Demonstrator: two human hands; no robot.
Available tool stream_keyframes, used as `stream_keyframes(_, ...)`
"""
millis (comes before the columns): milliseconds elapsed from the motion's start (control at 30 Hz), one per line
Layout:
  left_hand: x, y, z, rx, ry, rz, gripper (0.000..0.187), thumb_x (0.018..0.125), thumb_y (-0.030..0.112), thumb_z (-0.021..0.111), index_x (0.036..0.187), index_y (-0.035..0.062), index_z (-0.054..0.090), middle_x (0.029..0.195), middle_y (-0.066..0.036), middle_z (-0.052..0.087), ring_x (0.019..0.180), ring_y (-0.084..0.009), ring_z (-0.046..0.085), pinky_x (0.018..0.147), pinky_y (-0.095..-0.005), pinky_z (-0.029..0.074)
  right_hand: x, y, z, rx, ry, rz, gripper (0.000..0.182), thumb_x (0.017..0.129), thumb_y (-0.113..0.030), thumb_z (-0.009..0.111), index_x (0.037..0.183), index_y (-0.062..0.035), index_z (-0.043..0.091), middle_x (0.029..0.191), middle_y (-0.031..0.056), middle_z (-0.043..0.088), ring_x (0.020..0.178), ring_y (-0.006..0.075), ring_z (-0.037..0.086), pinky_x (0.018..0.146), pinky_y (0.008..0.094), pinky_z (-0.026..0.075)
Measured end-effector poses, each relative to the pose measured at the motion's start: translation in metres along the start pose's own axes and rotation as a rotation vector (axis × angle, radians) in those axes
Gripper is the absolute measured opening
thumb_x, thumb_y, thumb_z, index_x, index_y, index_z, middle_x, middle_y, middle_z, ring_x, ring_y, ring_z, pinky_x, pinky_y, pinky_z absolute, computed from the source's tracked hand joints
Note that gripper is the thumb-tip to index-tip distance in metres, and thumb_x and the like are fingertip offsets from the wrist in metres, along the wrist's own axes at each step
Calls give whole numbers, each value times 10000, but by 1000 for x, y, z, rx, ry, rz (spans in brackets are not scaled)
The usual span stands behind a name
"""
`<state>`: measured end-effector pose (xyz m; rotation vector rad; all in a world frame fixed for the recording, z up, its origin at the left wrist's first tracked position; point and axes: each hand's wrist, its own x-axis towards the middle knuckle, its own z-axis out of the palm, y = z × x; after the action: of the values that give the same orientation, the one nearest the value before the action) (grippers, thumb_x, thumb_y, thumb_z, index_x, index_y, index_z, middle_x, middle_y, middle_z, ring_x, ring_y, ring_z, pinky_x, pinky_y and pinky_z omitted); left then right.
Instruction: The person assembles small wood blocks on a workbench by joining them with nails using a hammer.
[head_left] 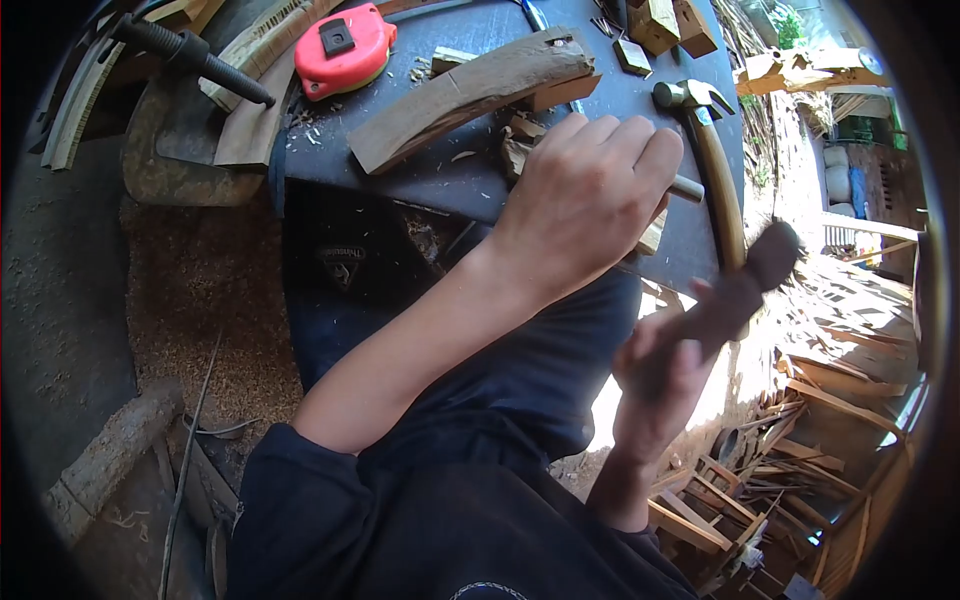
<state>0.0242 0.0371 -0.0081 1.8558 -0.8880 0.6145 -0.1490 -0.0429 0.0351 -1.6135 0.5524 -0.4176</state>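
My left hand (595,185) is closed in a fist over the dark workbench (420,190), around a grey metal rod (687,188) whose round end sticks out on the right. The rod's other end is hidden behind my fingers. Small wood pieces (515,155) lie beside and under that hand. Off the bench's near right edge, my right hand (660,375) is wrapped around a dark wooden mallet (730,305), blurred by motion, with its rounded end pointing up and right. A curved wooden piece (470,95) rests on the bench just beyond my left hand.
A claw hammer (715,165) lies along the bench's right side. At the left, a red tape measure (345,50) sits near a rusty C-clamp (190,185) holding wood at the edge. Wood blocks (655,25) stand at the back. Scrap wood (720,490) is piled lower right.
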Motion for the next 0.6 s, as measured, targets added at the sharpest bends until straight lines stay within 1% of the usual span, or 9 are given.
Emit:
stream_keyframes(33,1,-2,-2,-17,13,-19,289,820,128,781,1006,72,568,890,-84,609,835,-285,641,743,-419,479,-8,0,1,-183,-26,86,757,898,-553,704,1380,-46,417,845,73,571,609,94,522,503,225,413)
stream_keyframes(133,1,-7,-7,-51,37,-52,279,823,118,774,1003,71,566,898,-91,610,849,-293,642,746,-422,481,-3,-5,-13,61,-6,64,828,919,-558,692,1471,-25,381,802,56,536,596,88,498,489,223,392)
stream_keyframes(200,-2,-3,-4,-59,30,-45,265,827,103,765,992,72,560,894,-93,603,845,-291,635,738,-419,476,3,-4,-10,269,176,-158,727,1011,-437,606,1533,-13,331,810,49,518,570,90,474,469,229,384)
stream_keyframes(333,-3,5,-3,-25,-25,83,233,818,145,741,937,75,553,847,-87,549,795,-269,592,712,-398,450,26,-11,-34,-281,326,-270,548,1028,-356,584,1429,-2,465,933,64,567,675,93,527,575,230,422)
stream_keyframes(367,-3,7,-3,-59,-29,126,224,820,166,728,921,76,550,835,-85,533,784,-265,578,706,-393,442,27,-13,-42,-426,325,-199,435,1023,-288,606,1343,0,542,1010,68,585,781,91,550,690,245,440)
stream_keyframes(400,-2,9,-4,-92,-33,170,217,822,187,714,904,76,546,823,-83,518,772,-260,565,700,-388,434,32,-16,-42,-495,300,-201,402,1013,-234,650,1326,2,562,1034,65,592,911,129,571,835,297,459)
stream_keyframes(467,-3,12,-10,-108,-102,184,219,831,243,675,882,76,542,818,-88,503,768,-272,552,706,-391,430,46,-11,-45,-591,251,-259,389,1005,-212,683,1312,4,579,1090,93,590,1023,203,591,916,355,466)
stream_keyframes(500,-3,13,-13,-114,-139,192,229,835,270,656,871,76,540,815,-91,496,766,-278,546,710,-393,428,51,-16,-45,-861,233,-344,389,995,-203,694,1323,-23,590,1133,124,579,1112,268,598,973,404,462)
stream_keyframes(600,2,16,-14,-121,-161,205,243,876,298,599,867,64,534,820,-108,500,786,-296,543,741,-408,429,71,-21,-40,-1027,164,-379,409,960,-196,726,1338,-86,618,1204,161,578,1156,340,593,1016,455,451)
